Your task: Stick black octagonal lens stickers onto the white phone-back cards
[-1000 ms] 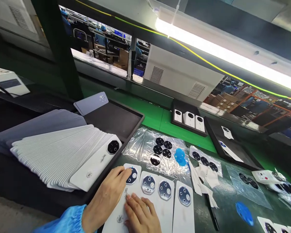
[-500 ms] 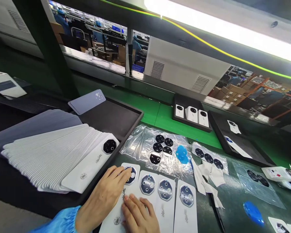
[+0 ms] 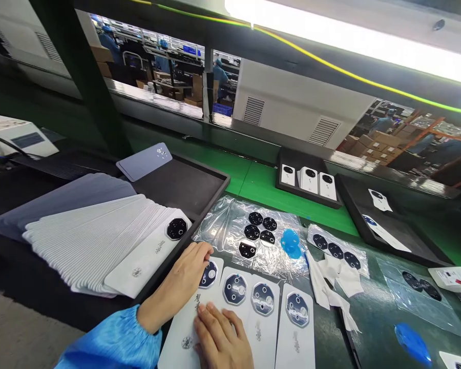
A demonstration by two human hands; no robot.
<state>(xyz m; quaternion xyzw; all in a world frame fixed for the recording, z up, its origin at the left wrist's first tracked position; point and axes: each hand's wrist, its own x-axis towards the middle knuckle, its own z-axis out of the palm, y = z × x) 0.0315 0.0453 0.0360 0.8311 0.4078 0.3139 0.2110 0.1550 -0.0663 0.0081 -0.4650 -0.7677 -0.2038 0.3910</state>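
Several white phone back panels lie side by side in front of me, each with a dark octagonal camera cover at its top. My left hand [image 3: 187, 272] is at the upper left edge of the leftmost panel [image 3: 180, 335], beside its camera cover [image 3: 208, 274]. Its fingers are curled together, and what they pinch, if anything, is hidden. Flat on the leftmost panels rests my right hand [image 3: 225, 338], fingers stretched out, below the second camera cover [image 3: 234, 288]. Further right are the third cover [image 3: 263, 298] and the fourth cover [image 3: 297, 309].
A fanned stack of white panels [image 3: 100, 236] fills the black tray [image 3: 200, 192] at left. Loose black octagonal covers lie on clear plastic film [image 3: 218, 225], near blue round films [image 3: 291, 243]. White wipes [image 3: 332, 277] and tweezers [image 3: 349, 338] lie right. Trays [image 3: 392, 220] stand behind.
My left hand has moved up off the leftmost camera cover to its top edge, and its fingers have curled together. My right hand stays on the panels. The view has shifted slightly.
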